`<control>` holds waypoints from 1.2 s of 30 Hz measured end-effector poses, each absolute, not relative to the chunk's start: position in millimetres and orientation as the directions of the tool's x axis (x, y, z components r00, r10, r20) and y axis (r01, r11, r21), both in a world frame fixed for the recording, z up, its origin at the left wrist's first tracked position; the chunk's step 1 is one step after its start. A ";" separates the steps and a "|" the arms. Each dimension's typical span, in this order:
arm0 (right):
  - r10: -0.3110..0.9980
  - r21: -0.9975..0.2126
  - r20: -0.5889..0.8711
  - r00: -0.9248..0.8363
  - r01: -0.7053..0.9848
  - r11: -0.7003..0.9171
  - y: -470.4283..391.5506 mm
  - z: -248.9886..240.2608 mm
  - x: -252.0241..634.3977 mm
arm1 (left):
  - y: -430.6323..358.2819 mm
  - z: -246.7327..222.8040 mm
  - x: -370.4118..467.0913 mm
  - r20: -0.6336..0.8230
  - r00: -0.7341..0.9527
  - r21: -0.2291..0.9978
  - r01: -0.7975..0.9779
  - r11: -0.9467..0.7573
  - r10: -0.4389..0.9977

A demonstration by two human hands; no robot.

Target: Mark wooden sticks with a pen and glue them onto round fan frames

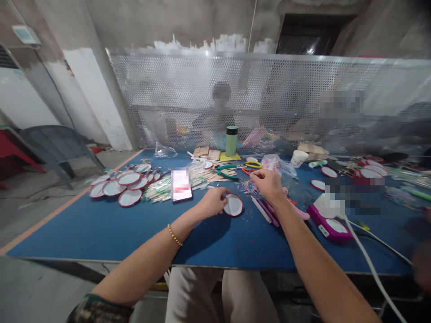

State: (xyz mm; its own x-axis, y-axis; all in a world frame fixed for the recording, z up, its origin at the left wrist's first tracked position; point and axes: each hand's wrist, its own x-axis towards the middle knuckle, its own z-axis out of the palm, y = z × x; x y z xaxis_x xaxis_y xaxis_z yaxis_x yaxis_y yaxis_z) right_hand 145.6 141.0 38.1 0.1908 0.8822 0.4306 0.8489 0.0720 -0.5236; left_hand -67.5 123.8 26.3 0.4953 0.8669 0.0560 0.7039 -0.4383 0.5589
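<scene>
My left hand (213,202), with a gold beaded bracelet on the wrist, has its fingers closed at the left edge of a round white disc with a red rim (233,205) on the blue table. My right hand (266,181) is pinched above a scatter of small coloured pieces (247,186); whatever is between its fingertips is too small to name. Pink and purple pens (264,211) lie below my right hand. A lit phone (181,185) lies left of my left hand, beside a heap of thin sticks (158,188).
Red-rimmed discs (129,178) are piled at the left. Pliers (227,175), a green bottle (231,141) and a paper cup (299,158) stand or lie toward the back. A purple power strip (332,229) with a white cable is at the right. A perforated metal screen (175,89) rises behind.
</scene>
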 end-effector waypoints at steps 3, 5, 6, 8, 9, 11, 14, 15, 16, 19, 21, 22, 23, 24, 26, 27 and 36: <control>0.891 -0.541 0.428 0.154 0.833 0.116 132.1 37.3 138.2 | 117.8 29.7 -66.5 0.093 0.509 0.468 0.736 -0.488 0.856; 0.896 -0.544 0.424 0.133 0.828 0.135 125.6 34.9 132.8 | 113.3 33.4 -66.3 0.101 0.503 0.423 0.760 -0.494 0.859; 0.896 -0.542 0.425 0.125 0.828 0.142 122.4 33.3 130.1 | 111.4 35.4 -66.3 0.121 0.489 0.406 0.770 -0.492 0.864; 0.895 -0.536 0.432 0.107 0.829 0.160 116.0 30.3 124.2 | 109.0 39.0 -66.5 0.218 0.460 0.407 0.759 -0.509 0.861; 0.894 -0.532 0.438 0.094 0.829 0.173 112.9 29.1 121.0 | 108.6 40.4 -66.3 0.276 0.454 0.432 0.729 -0.532 0.847; 0.891 -0.525 0.450 0.061 0.825 0.209 106.7 27.7 113.6 | 108.9 41.4 -65.4 0.351 0.460 0.530 0.620 -0.578 0.816; 0.884 -0.528 0.467 0.007 0.805 0.273 97.9 28.2 101.9 | 111.8 38.8 -63.1 0.334 0.450 0.701 0.469 -0.537 0.828; 0.881 -0.534 0.472 -0.007 0.793 0.293 95.3 28.9 98.5 | 113.0 37.6 -62.6 0.323 0.437 0.736 0.441 -0.513 0.839; 0.879 -0.544 0.477 -0.019 0.779 0.311 93.0 29.6 95.7 | 114.2 36.5 -62.3 0.320 0.427 0.757 0.422 -0.499 0.846; 0.875 -0.593 0.482 -0.037 0.721 0.357 88.1 32.3 91.3 | 117.1 35.2 -63.2 0.333 0.439 0.755 0.406 -0.515 0.835; 0.878 -0.642 0.477 -0.041 0.666 0.380 86.7 34.0 91.5 | 117.5 36.1 -64.5 0.351 0.452 0.726 0.421 -0.543 0.820; 0.881 -0.670 0.472 -0.045 0.631 0.391 86.4 34.9 92.2 | 117.1 37.0 -65.2 0.366 0.453 0.705 0.435 -0.560 0.813; 0.885 -0.700 0.464 -0.050 0.591 0.401 86.3 35.7 93.2 | 116.3 38.2 -65.7 0.385 0.454 0.680 0.449 -0.579 0.804; 0.890 -0.734 0.453 -0.056 0.543 0.408 86.4 36.4 94.2 | 115.2 39.5 -66.2 0.408 0.456 0.654 0.458 -0.602 0.791; 0.906 -0.809 0.416 -0.074 0.424 0.406 86.5 37.4 96.4 | 112.3 42.5 -66.8 0.459 0.473 0.607 0.451 -0.655 0.752; 0.915 -0.846 0.393 -0.087 0.356 0.397 86.5 37.7 97.5 | 110.9 44.0 -67.1 0.482 0.489 0.588 0.435 -0.682 0.727; 0.887 -0.922 0.380 -0.261 -0.028 0.387 70.0 47.5 100.5 | 118.8 53.8 -73.6 0.628 0.317 0.562 0.448 -0.696 0.711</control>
